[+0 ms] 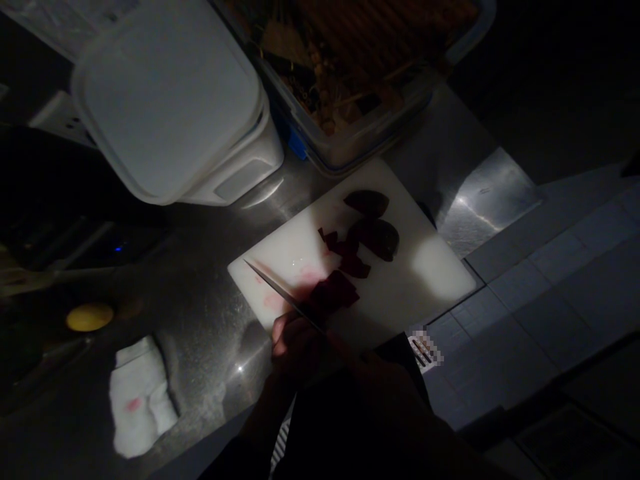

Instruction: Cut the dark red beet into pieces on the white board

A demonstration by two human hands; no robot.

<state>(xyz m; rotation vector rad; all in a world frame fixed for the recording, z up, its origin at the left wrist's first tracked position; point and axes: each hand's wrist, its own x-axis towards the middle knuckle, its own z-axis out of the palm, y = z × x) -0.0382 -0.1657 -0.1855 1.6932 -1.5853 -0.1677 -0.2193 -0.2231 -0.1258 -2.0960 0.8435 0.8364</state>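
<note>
A white cutting board (430, 267) lies on the metal counter, stained pink at its left part. Dark red cut pieces (333, 291) sit mid-board, beside larger dark rounded chunks (377, 237). A knife (273, 285) points to the board's left corner, its blade along the near side of the pieces. My right hand (350, 353), very dark, is closed at the knife's handle end. At the board's near edge, my left hand (295, 340) has its fingers curled together close to the blade; whether they hold anything is hidden.
A white lidded container (170, 93) stands at the upper left, beside a clear box (350, 143) of brown items. On the counter's left lie a white cloth (140, 400) and a yellow oval object (90, 317). Tiled floor (530, 300) shows beyond the counter's right edge.
</note>
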